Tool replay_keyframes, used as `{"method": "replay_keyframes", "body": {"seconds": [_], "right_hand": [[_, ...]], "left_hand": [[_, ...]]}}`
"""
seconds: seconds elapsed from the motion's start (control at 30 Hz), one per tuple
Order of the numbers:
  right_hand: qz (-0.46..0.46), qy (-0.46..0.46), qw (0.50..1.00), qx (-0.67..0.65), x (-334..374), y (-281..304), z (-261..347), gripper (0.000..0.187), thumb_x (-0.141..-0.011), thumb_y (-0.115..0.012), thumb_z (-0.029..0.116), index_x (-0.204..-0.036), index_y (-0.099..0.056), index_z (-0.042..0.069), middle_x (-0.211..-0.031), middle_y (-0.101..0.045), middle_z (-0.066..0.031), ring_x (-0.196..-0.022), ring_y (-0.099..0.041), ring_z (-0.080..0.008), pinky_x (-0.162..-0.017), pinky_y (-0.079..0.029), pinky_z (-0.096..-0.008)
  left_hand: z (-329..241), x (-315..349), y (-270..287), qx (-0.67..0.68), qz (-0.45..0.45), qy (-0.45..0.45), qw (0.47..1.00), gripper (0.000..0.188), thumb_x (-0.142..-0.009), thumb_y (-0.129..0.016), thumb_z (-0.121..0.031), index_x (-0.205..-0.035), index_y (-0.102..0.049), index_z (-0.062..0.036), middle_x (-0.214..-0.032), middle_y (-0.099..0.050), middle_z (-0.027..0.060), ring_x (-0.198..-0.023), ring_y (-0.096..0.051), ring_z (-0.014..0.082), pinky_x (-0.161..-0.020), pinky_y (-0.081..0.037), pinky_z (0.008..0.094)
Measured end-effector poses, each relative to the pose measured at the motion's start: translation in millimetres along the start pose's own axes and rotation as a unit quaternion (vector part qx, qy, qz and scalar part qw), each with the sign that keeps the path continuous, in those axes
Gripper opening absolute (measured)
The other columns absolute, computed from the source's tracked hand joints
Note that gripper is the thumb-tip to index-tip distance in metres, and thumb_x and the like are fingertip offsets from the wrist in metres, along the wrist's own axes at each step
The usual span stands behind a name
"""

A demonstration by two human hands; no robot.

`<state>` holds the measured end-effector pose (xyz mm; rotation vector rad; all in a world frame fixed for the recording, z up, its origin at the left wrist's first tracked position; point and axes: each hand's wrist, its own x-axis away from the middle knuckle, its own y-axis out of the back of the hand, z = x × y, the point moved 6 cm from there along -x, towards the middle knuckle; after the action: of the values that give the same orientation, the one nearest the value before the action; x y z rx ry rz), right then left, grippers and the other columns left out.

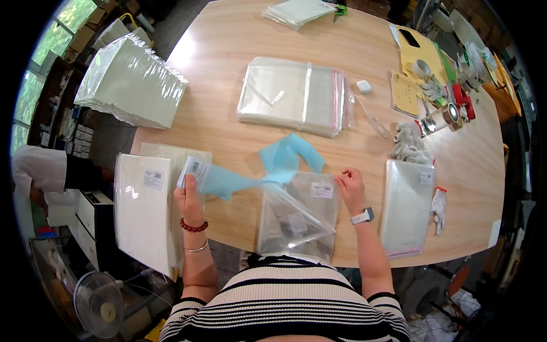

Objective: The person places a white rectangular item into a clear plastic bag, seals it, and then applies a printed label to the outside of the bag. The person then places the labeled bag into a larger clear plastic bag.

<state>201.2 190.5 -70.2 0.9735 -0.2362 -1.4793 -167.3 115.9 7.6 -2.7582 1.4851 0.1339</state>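
Note:
A strip of white printed labels on light-blue backing (220,179) is gripped in my left hand (190,201), raised above the stacks on the left. The blue backing trails to the right and folds over itself on the table. In front of me lies a clear plastic bag (273,225) bearing a white label (322,190) near its upper right corner. Beside that corner is my right hand (351,185), its thumb and fingers pinched together. Whether the bag's edge or something small is between them cannot be made out.
Stacked wrapped white sheets (149,211) stand left, with a taller stack (134,80) behind. Clear bags lie in a pile (285,94) at centre and another (407,205) at right. Gloves (409,145), a metal cup (441,119) and a notebook (403,94) sit far right.

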Motion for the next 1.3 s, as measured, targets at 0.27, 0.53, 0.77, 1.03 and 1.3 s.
{"method": "replay_keyframes", "body": {"seconds": [0.27, 0.53, 0.77, 1.03, 1.3], "right_hand": [[0.076, -0.241, 0.94, -0.231, 33.4, -12.7, -4.8, 0.007, -0.072, -0.056, 0.008, -0.069, -0.056, 0.001, -0.066, -0.053, -0.0089, -0.062, -0.051, -0.0239, -0.057, -0.042, -0.029], [0.379, 0.057, 0.911, -0.154, 88.3, -48.8, 88.7, 0.011, -0.074, -0.055, 0.013, -0.069, -0.057, 0.003, -0.068, -0.056, -0.0101, -0.064, -0.053, -0.0239, -0.058, -0.042, -0.0294], [0.234, -0.289, 0.868, -0.33, 53.3, -40.2, 50.7, 0.008, -0.077, -0.053, 0.009, -0.072, -0.055, 0.002, -0.069, -0.056, -0.0033, -0.068, -0.053, -0.0092, -0.06, -0.042, -0.0237], [0.223, -0.125, 0.933, -0.255, 31.3, -22.3, 88.8, 0.008, -0.069, -0.059, 0.003, -0.077, -0.058, 0.001, -0.082, -0.057, -0.0092, -0.07, -0.055, -0.0218, -0.065, -0.044, -0.0268], [0.12, -0.059, 0.953, -0.272, 56.6, -14.4, 94.2, 0.019, -0.069, -0.059, 0.001, -0.088, -0.059, 0.003, -0.089, -0.056, -0.01, -0.076, -0.054, -0.0234, -0.068, -0.042, -0.028]], "left_hand": [[9.5, 13.4, -30.6, 0.007, 0.02, -0.002, 1.0, 0.025, -0.085, -0.044, -0.023, -0.066, -0.047, -0.0065, -0.061, -0.04, -0.0068, -0.054, -0.03, 0.0017, -0.047, -0.021, 0.0201], [39.4, 54.1, -74.8, 0.058, 0.224, 0.108, 0.967, 0.026, -0.085, -0.044, -0.016, -0.101, -0.052, 0.0027, -0.088, -0.053, -0.0002, -0.076, -0.046, 0.005, -0.065, -0.038, 0.0204], [77.4, 105.6, -118.8, 0.127, 0.383, 0.212, 0.89, 0.026, -0.084, -0.046, -0.015, -0.105, -0.05, -0.0014, -0.099, -0.052, 0.0004, -0.088, -0.047, 0.0074, -0.075, -0.039, 0.0225], [89.9, 112.3, -124.8, 0.111, 0.337, 0.333, 0.874, 0.035, -0.086, -0.041, -0.024, -0.107, -0.047, 0.0028, -0.103, -0.051, 0.0039, -0.094, -0.046, 0.0101, -0.081, -0.037, 0.0247], [100.7, 94.0, -111.1, 0.181, 0.28, 0.331, 0.883, 0.033, -0.087, -0.04, -0.025, -0.105, -0.049, 0.0015, -0.099, -0.054, 0.0052, -0.09, -0.05, 0.0117, -0.079, -0.039, 0.0259]]}}
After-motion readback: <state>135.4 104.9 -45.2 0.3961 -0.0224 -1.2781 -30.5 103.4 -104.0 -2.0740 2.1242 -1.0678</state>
